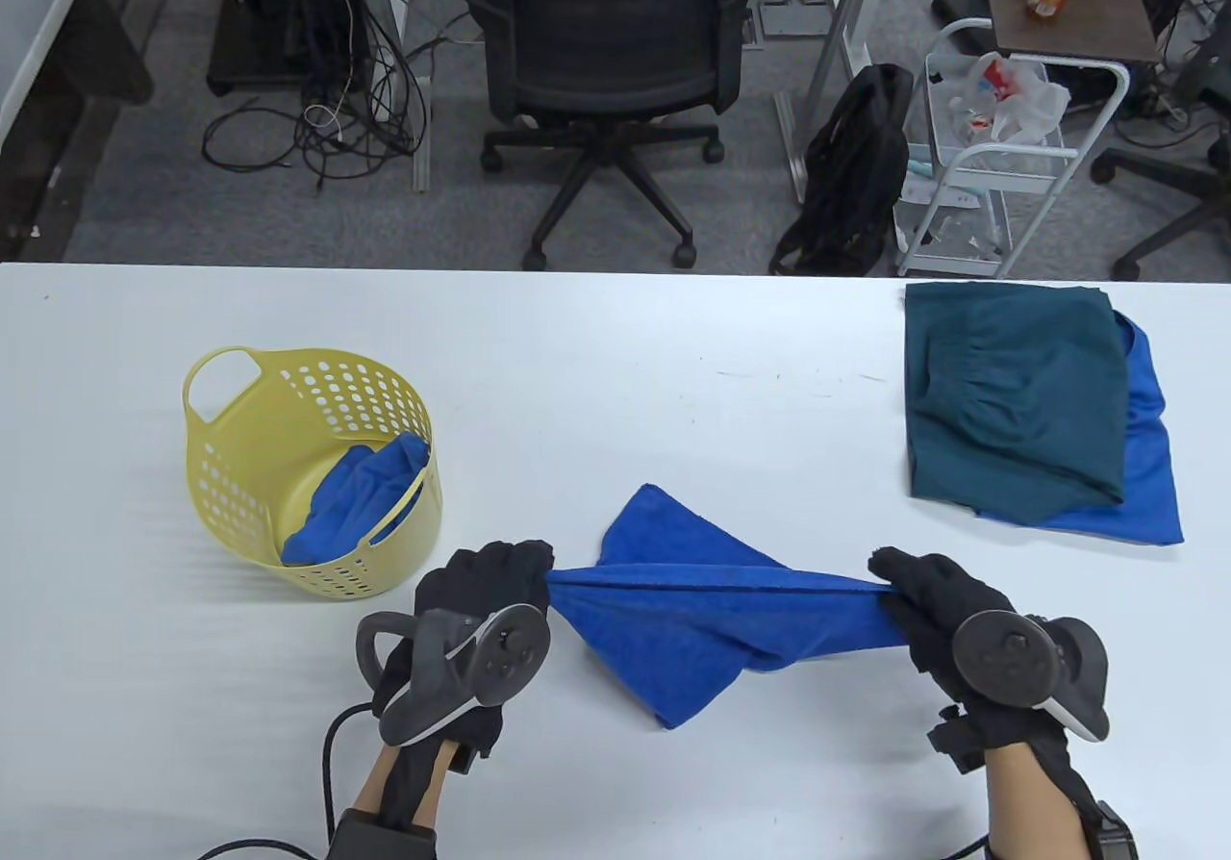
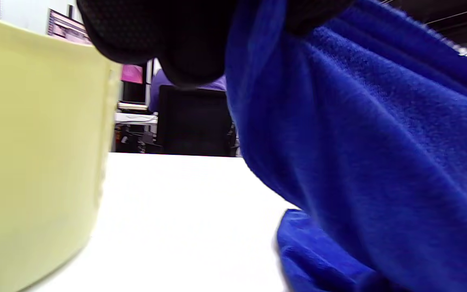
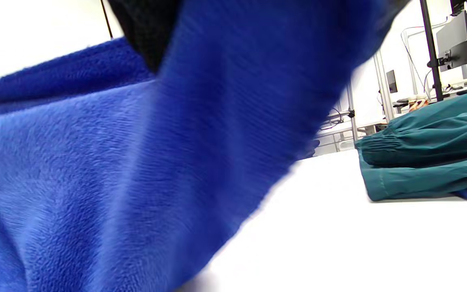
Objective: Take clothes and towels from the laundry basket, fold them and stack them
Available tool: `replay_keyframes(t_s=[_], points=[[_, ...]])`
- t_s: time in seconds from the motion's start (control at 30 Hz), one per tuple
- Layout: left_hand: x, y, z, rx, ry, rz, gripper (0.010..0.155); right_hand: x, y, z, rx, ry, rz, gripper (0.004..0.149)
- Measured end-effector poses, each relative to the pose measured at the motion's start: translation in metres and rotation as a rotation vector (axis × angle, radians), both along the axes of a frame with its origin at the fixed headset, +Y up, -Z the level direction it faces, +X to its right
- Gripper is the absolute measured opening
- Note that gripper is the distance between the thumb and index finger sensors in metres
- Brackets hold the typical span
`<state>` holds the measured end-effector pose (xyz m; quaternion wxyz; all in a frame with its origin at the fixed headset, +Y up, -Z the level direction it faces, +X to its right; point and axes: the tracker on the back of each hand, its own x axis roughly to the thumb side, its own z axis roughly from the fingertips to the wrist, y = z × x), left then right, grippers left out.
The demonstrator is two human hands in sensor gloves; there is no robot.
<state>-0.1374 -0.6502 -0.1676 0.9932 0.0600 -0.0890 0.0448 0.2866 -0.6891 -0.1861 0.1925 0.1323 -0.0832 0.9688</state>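
A blue towel (image 1: 688, 610) is stretched taut between my two hands just above the white table (image 1: 615, 369), its loose corners drooping onto the surface. My left hand (image 1: 510, 571) grips its left end beside the yellow laundry basket (image 1: 231, 475). At the other end, my right hand (image 1: 914, 591) pinches the towel. The basket lies tipped with another blue cloth (image 1: 361, 499) inside. In the left wrist view the towel (image 2: 371, 154) fills the right half and the basket wall (image 2: 35, 154) the left. The right wrist view is mostly towel (image 3: 136, 170).
A folded dark green garment (image 1: 1015, 398) lies on a folded blue one (image 1: 1149, 456) at the table's right side; the pile (image 3: 424, 162) shows in the right wrist view too. Beyond the far edge stand an office chair (image 1: 606, 62) and a white cart (image 1: 1000, 158).
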Motion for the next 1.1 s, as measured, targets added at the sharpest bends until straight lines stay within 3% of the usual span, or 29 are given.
replay_keyframes(t_s=[0.07, 0.17, 0.23, 0.37, 0.47, 0.6, 0.73, 0.87, 1.1], points=[[-0.009, 0.001, -0.001, 0.007, 0.03, 0.001, 0.048, 0.004, 0.002, 0.001, 0.06, -0.015, -0.006, 0.047], [-0.018, 0.003, -0.004, -0.03, 0.022, 0.062, 0.052, 0.013, 0.003, 0.0, -0.017, 0.015, -0.054, 0.05], [-0.023, 0.006, -0.005, -0.088, -0.049, 0.057, 0.052, 0.022, 0.002, -0.002, -0.052, 0.03, -0.15, 0.054], [-0.03, 0.008, -0.005, -0.137, -0.106, 0.034, 0.051, 0.037, -0.001, -0.002, 0.009, -0.028, -0.25, 0.057], [-0.03, 0.008, -0.005, -0.169, -0.119, 0.028, 0.054, 0.04, -0.001, 0.0, 0.06, -0.13, -0.242, 0.043], [-0.035, 0.01, -0.002, -0.074, 0.012, 0.037, 0.047, 0.042, -0.007, -0.001, 0.02, -0.218, -0.16, 0.039], [-0.036, 0.014, 0.001, 0.019, 0.107, -0.003, 0.054, 0.045, -0.008, -0.001, 0.034, -0.249, -0.191, 0.04], [-0.045, 0.014, 0.0, -0.01, 0.049, 0.156, 0.049, 0.05, -0.007, -0.001, 0.001, -0.229, -0.258, 0.04], [-0.059, 0.017, 0.001, -0.159, -0.183, 0.339, 0.057, 0.058, -0.014, -0.002, -0.02, -0.278, -0.33, 0.043]])
